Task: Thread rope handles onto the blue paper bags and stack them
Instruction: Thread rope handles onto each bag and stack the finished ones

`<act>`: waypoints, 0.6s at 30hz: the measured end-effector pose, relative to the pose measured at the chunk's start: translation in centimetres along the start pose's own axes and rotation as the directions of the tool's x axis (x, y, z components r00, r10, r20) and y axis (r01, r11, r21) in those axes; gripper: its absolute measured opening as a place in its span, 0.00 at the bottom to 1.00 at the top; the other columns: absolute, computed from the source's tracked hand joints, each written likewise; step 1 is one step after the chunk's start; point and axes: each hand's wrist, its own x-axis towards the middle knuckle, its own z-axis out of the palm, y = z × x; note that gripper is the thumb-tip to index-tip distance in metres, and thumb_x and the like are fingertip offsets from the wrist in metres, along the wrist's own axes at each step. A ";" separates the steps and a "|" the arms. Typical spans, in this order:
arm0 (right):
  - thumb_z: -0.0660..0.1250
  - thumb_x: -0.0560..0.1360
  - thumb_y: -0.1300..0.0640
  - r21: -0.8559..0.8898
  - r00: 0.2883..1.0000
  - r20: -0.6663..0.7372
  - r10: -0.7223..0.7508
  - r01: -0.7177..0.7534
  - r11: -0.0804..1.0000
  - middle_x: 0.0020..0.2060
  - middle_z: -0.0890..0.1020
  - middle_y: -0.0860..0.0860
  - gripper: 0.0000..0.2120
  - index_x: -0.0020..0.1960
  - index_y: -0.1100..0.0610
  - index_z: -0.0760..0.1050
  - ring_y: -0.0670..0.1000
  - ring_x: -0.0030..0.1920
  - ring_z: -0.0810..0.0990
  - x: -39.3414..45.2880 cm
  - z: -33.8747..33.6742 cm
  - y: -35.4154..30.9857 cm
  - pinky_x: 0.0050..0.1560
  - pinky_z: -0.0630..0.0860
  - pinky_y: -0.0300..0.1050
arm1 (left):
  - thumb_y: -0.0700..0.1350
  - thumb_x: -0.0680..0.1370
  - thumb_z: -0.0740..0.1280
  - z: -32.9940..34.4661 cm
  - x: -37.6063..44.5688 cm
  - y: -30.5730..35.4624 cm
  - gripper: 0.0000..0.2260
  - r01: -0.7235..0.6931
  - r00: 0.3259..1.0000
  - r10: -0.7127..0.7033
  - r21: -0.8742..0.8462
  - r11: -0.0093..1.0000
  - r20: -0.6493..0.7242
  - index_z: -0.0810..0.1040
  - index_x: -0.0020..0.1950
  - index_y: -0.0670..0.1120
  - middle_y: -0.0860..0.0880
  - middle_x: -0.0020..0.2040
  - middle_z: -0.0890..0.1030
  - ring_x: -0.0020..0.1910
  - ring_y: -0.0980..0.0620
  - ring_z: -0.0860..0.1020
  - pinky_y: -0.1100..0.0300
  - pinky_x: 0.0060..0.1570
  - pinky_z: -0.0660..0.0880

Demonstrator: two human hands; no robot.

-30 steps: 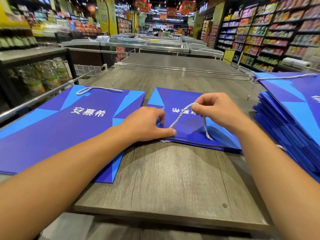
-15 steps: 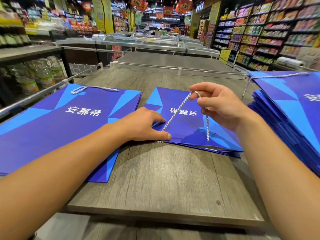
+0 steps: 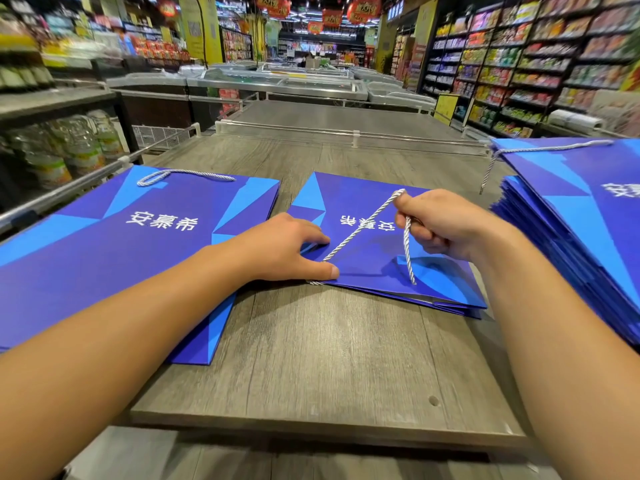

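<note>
On a grey wood-grain counter in a supermarket aisle, a person's right hand, higher than a second ago, pinches the white rope handle and draws it taut above the middle blue bag. The left hand, fingers flat, still pins the bag's near edge where the rope enters. The lift suggests this end is seated; the free end hangs unthreaded, finished bags to the left.

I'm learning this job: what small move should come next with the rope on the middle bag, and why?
Probably keep drawing the rope up with the right hand, since it runs taut from under the left hand, which pins the middle bag.
</note>
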 end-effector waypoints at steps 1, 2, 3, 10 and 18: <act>0.60 0.82 0.46 0.092 0.999 0.048 0.010 -0.014 0.996 0.21 0.68 0.49 0.19 0.37 0.56 0.72 0.46 0.19 0.61 -0.2 -0.4 0.0 0.20 0.58 0.35 | 0.67 0.72 0.66 0.0 0.0 0.0 0.32 0.003 1.000 -0.003 -0.004 1.000 0.001 0.71 0.72 0.54 0.59 0.73 0.69 0.72 0.54 0.62 0.55 0.70 0.63; 0.62 0.81 0.48 0.176 0.996 0.086 0.009 -0.024 0.984 0.22 0.70 0.49 0.17 0.37 0.55 0.72 0.45 0.20 0.64 -0.3 -0.7 0.0 0.20 0.61 0.34 | 0.67 0.72 0.66 0.0 0.0 -0.1 0.32 0.005 1.000 -0.005 -0.008 1.000 0.002 0.71 0.72 0.54 0.59 0.73 0.69 0.72 0.54 0.62 0.55 0.70 0.63; 0.63 0.80 0.52 0.250 0.993 0.115 -0.004 -0.025 0.968 0.23 0.72 0.49 0.14 0.38 0.55 0.73 0.45 0.23 0.68 -0.5 -1.1 0.1 0.22 0.64 0.33 | 0.67 0.72 0.66 0.0 0.0 -0.1 0.31 0.007 1.000 -0.006 -0.013 1.000 0.004 0.71 0.72 0.55 0.59 0.73 0.69 0.72 0.54 0.62 0.55 0.70 0.62; 0.67 0.78 0.59 0.291 0.997 -0.065 -0.051 0.068 0.954 0.28 0.77 0.47 0.09 0.40 0.54 0.78 0.46 0.28 0.68 0.6 -1.3 1.0 0.31 0.68 0.36 | 0.67 0.73 0.66 0.1 0.0 -0.2 0.31 -0.002 1.000 0.002 -0.014 1.000 0.007 0.71 0.73 0.54 0.58 0.73 0.69 0.72 0.54 0.61 0.56 0.69 0.62; 0.69 0.77 0.56 -0.031 0.948 -0.272 -0.167 0.165 0.986 0.27 0.78 0.48 0.07 0.41 0.57 0.80 0.44 0.27 0.71 1.5 0.1 1.8 0.30 0.70 0.36 | 0.67 0.72 0.65 0.1 0.0 -0.2 0.32 -0.013 1.000 0.013 0.000 1.000 0.010 0.71 0.73 0.54 0.59 0.73 0.69 0.72 0.54 0.62 0.55 0.70 0.62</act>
